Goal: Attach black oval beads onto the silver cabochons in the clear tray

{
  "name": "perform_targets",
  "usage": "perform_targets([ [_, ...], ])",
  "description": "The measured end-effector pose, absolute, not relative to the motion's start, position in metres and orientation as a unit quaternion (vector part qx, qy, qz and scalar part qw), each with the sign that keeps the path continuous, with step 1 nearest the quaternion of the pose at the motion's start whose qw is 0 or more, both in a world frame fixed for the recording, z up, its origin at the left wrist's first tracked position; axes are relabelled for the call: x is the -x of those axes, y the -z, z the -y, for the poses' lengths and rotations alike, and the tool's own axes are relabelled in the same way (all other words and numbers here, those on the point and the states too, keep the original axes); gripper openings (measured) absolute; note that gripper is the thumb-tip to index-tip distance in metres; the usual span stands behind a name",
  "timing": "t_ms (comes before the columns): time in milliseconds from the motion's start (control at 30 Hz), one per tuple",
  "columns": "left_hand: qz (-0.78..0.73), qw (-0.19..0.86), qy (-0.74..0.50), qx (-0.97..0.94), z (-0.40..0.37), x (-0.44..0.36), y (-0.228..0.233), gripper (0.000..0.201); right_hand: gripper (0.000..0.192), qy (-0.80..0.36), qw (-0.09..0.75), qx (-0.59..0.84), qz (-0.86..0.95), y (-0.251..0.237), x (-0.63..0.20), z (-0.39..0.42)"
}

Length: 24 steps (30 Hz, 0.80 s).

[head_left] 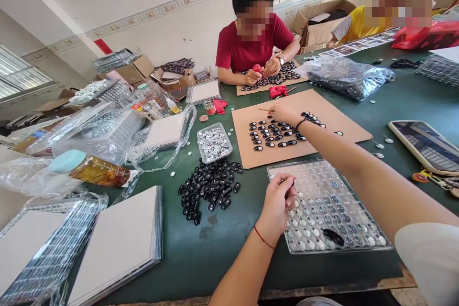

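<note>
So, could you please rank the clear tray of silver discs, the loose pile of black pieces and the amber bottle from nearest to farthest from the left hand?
1. Clear tray: directly under the left hand.
2. Black pile: just to its left on the green table.
3. Amber bottle: far left, among plastic bags.

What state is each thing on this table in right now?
Left hand: closed on a small dark piece, over the clear tray.
Right hand: holding a thin stick over the cardboard sheet.
Black pieces: heaped loose.
Small tub: open, filled.
</note>
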<state>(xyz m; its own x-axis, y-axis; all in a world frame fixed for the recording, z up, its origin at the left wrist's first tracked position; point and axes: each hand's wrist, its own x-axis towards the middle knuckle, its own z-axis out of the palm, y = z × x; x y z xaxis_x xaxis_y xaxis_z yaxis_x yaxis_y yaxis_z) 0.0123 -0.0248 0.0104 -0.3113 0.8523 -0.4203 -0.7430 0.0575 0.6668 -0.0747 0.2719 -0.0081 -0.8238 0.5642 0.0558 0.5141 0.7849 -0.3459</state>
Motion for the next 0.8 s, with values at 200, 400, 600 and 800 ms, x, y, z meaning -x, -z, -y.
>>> perform_targets([
  [200, -0.459, 0.567, -0.676, -0.101, 0.025, -0.013, -0.008, 0.025, 0.028, -0.145, 0.098, 0.297, 0.939, -0.01, 0.061, -0.264],
  [400, -0.479, 0.538, -0.681, -0.13, 0.025, -0.014, -0.011, 0.024, 0.025, -0.132, 0.078, 0.317, 0.936, -0.015, 0.048, -0.263],
  [600, -0.485, 0.535, -0.678, -0.138, 0.026, -0.016, -0.01, 0.022, 0.029, -0.118, 0.017, 0.315, 0.942, -0.005, 0.062, -0.255],
  [800, -0.487, 0.54, -0.675, -0.124, 0.027, -0.018, -0.009, 0.022, 0.029, -0.103, -0.045, 0.304, 0.946, -0.002, 0.078, -0.26],
])
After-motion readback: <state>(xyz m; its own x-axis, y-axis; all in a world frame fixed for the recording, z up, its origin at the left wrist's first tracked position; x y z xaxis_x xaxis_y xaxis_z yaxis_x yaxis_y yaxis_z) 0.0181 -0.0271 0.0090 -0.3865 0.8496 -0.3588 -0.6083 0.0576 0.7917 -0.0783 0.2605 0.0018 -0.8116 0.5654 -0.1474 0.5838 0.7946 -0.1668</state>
